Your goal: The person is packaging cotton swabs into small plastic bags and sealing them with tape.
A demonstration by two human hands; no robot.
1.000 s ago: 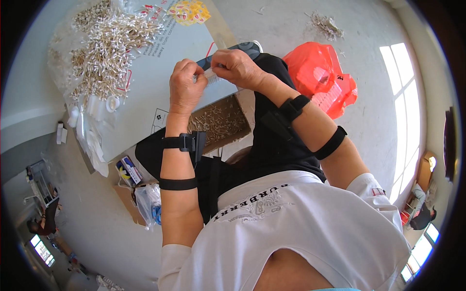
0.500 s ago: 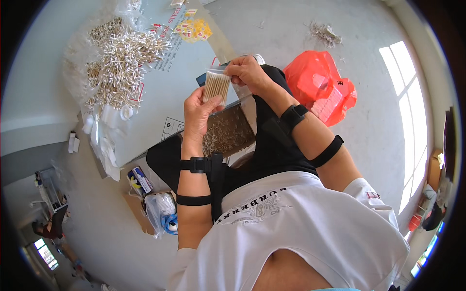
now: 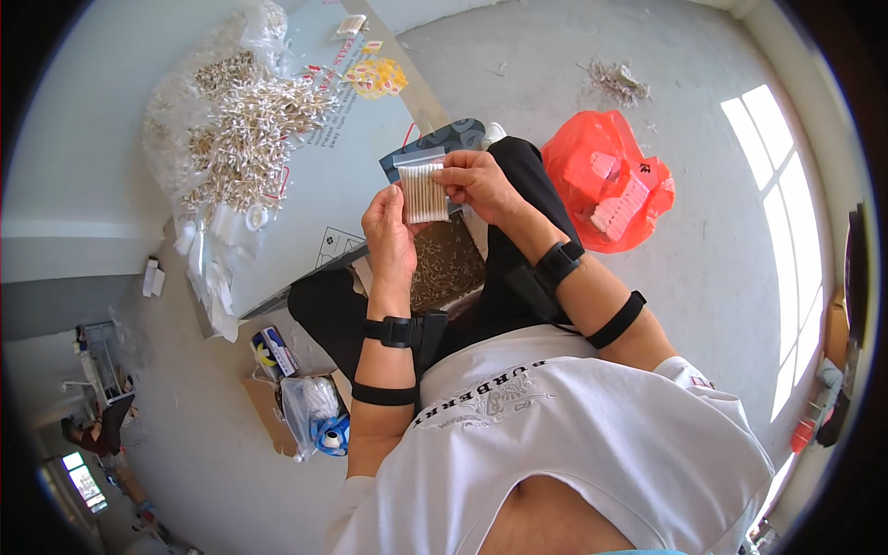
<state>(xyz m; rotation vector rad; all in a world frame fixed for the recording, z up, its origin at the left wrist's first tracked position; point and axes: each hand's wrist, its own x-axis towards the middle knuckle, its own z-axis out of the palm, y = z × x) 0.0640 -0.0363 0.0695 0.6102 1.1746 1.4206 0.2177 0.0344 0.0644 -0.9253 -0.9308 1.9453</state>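
A small clear zip bag (image 3: 425, 194) packed with a row of cotton swabs is held upright between my two hands, above my lap. My left hand (image 3: 389, 229) grips its left edge and lower corner, thumb up along the side. With thumb and fingers, my right hand (image 3: 479, 187) pinches the bag's upper right side. The bag's transparent top strip stands above the white swab tips. Below the hands, a box (image 3: 451, 268) with many loose swabs in it sits between my knees.
A large heap of loose swabs (image 3: 245, 129) spills from a plastic bag on the table (image 3: 314, 185) to the left. Yellow labels (image 3: 377, 78) and a filled packet (image 3: 351, 25) lie farther back. On the floor are a red plastic bag (image 3: 592, 166), scattered swabs (image 3: 618, 83) and a carton (image 3: 268, 407).
My right hand has moved from the bag's top corner down onto its right side. My left thumb has shifted off the bag's front to its left edge. The whole view has shifted slightly.
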